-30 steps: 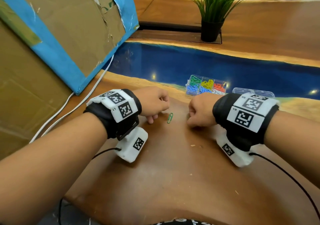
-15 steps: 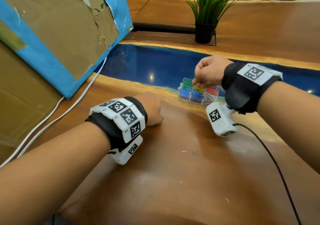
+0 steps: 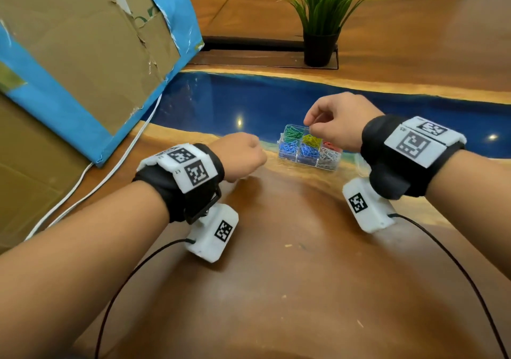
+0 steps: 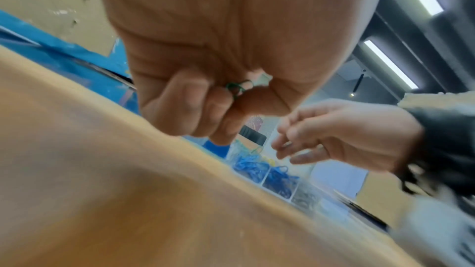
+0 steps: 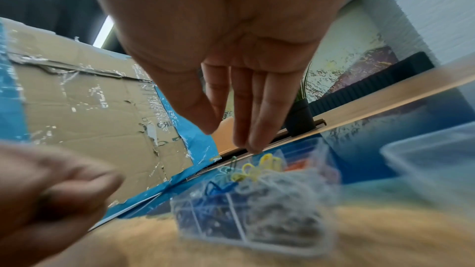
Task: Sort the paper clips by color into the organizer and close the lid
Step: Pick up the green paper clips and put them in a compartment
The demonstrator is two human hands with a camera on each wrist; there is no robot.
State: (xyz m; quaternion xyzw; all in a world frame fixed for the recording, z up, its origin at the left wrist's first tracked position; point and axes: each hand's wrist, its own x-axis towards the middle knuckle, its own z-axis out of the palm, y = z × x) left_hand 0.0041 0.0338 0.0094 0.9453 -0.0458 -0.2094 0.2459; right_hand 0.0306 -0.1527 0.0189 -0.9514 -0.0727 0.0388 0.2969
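The clear organizer [image 3: 308, 162] stands on the table with green, yellow, red, blue and white clips in separate compartments. Its lid is off. My right hand [image 3: 308, 128] hovers just above the green and yellow compartments. In the right wrist view its fingers [image 5: 253, 143] point straight down, apart from the thumb, with a small green clip [image 5: 233, 162] loose just beneath them. My left hand [image 3: 249, 159] is a fist to the left of the organizer. The left wrist view shows a green paper clip [image 4: 235, 87] gripped in its curled fingers.
The clear lid [image 5: 437, 159] lies to the right of the organizer, mostly behind my right wrist. A large cardboard box [image 3: 83, 54] with blue tape leans at the left, and white cables [image 3: 110, 173] run below it. A potted plant [image 3: 320, 27] stands at the back.
My right hand rose from the table to the organizer and its fingers have spread. The left hand took the green clip off the table and moved toward the organizer.
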